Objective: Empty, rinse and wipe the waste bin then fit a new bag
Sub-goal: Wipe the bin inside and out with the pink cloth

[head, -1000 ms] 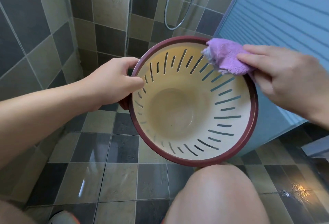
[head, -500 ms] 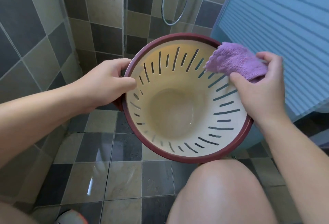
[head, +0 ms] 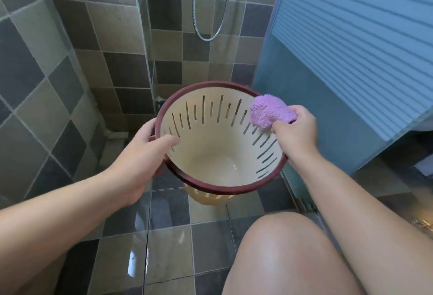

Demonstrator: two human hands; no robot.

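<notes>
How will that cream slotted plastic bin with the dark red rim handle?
The cream slotted plastic bin with the dark red rim is probably light: the left hand alone holds it up. Likely stiff. Its glossy bottom may be slippery.

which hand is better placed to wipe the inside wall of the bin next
Right. The right hand already grips the purple cloth against the inner wall just below the bin rim. The left hand grips the rim on the opposite side, steadying the bin, and holds no cloth.
</notes>
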